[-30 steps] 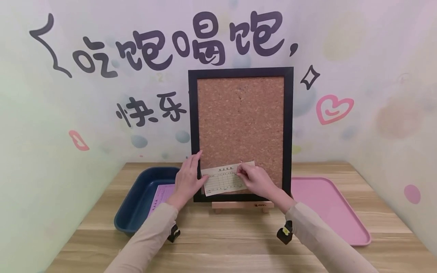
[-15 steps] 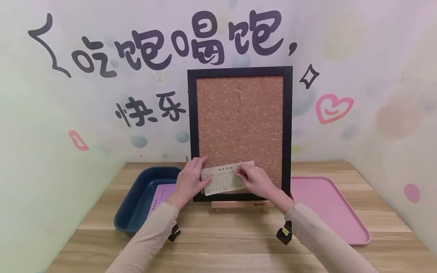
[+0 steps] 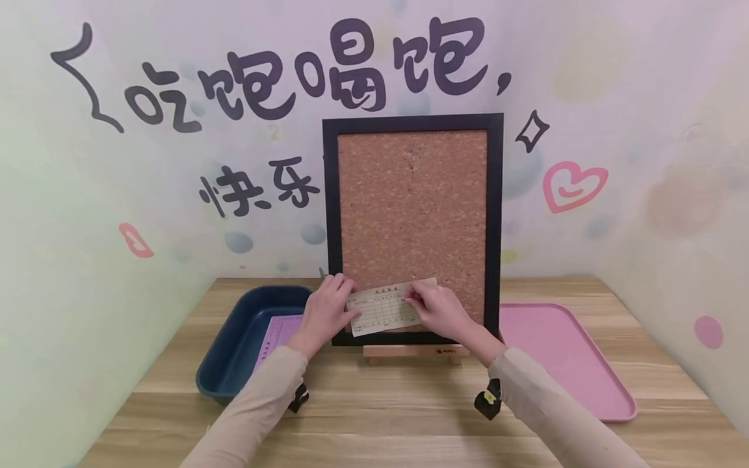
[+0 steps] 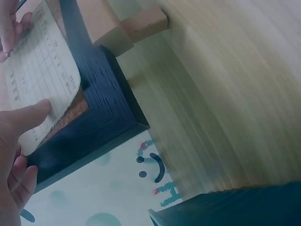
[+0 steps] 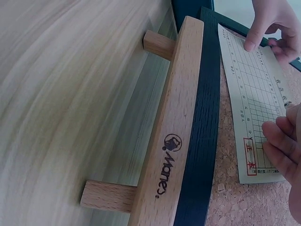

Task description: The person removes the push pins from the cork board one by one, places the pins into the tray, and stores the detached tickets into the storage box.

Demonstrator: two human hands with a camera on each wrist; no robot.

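A cream printed receipt slip (image 3: 383, 311) lies slightly tilted against the lower part of a black-framed cork board (image 3: 412, 208). My left hand (image 3: 330, 305) holds the slip's left end; in the left wrist view its thumb (image 4: 33, 117) lies on the paper and the other fingers curl by the corner and frame. At the slip's upper right, my right hand (image 3: 439, 305) pinches a small metallic pushpin (image 4: 8, 54), mostly hidden by the fingertips. Its other fingers (image 5: 280, 141) rest over the paper near a red printed box.
The board stands on a wooden easel (image 3: 404, 351). To the left sits a dark blue bin (image 3: 225, 364) with a purple printed sheet (image 3: 281, 331) inside. A pink tray (image 3: 562, 357) lies at right. Behind is a wall (image 3: 643, 117) with lettering.
My left hand's fingers have drawn down from the frame's left edge and curled closer to the slip. My right hand stays almost still at the slip's upper right.
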